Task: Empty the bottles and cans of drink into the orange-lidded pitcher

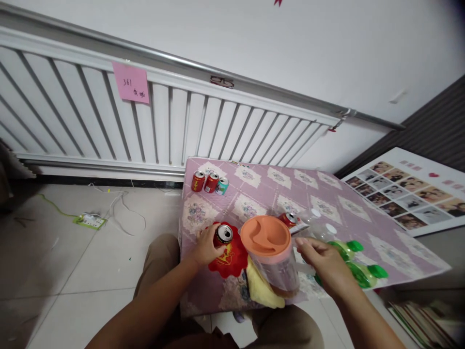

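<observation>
My left hand (209, 245) is wrapped round an opened dark red drink can (224, 234), over a red scallop-edged mat (235, 268) with a yellow print. To its right is a clear plastic pitcher (279, 271) with an orange lid (266, 235) and a little brownish liquid at its bottom. My right hand (317, 259) is closed at the pitcher's handle side; the fingers partly hide the handle. A folded yellow cloth (262, 286) lies against the pitcher's near left side.
Two red cans (211, 182) and a teal can (222, 186) stand at the table's far left corner. Behind the pitcher are another red can (288, 219) and clear bottles (329, 231). Green-capped bottles (363, 274) lie at right. A radiator (203, 123) runs behind the flowered tablecloth (250, 198).
</observation>
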`<state>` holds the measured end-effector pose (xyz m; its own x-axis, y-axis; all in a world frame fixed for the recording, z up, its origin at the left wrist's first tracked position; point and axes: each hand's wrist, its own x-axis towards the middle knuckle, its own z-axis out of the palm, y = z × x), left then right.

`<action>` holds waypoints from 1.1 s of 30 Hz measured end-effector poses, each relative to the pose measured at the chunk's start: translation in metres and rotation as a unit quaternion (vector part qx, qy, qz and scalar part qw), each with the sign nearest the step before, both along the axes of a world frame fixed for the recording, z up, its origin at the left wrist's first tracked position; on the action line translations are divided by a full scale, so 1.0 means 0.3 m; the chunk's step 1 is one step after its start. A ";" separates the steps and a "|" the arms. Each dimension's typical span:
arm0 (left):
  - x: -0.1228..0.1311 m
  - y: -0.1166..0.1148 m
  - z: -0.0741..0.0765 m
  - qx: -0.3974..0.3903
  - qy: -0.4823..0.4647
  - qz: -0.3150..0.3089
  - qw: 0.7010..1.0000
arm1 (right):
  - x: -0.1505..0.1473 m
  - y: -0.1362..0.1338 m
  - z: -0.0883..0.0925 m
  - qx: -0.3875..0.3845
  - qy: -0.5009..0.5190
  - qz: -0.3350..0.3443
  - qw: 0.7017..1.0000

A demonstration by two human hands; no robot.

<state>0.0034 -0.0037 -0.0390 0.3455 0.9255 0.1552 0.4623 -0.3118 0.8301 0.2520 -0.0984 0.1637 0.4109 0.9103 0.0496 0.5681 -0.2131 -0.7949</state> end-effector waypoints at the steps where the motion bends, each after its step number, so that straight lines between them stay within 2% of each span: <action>1: 0.000 -0.001 0.002 0.003 0.001 0.000 1.000 | -0.012 0.003 0.009 -0.008 -0.010 0.008 1.000; 5: 0.001 -0.003 0.012 0.006 -0.004 0.002 1.000 | -0.045 0.015 0.035 -0.035 -0.038 0.026 0.998; 13: -0.002 0.004 0.000 0.011 -0.021 0.004 1.000 | -0.046 0.047 0.016 -0.050 -0.088 0.043 0.994; 19: -0.003 0.012 -0.008 0.022 -0.048 -0.003 0.999 | -0.063 0.068 0.023 -0.052 -0.126 0.058 0.989; 33: -0.005 0.008 0.013 0.021 -0.034 0.005 0.999 | -0.092 0.109 0.037 -0.053 -0.153 0.070 0.984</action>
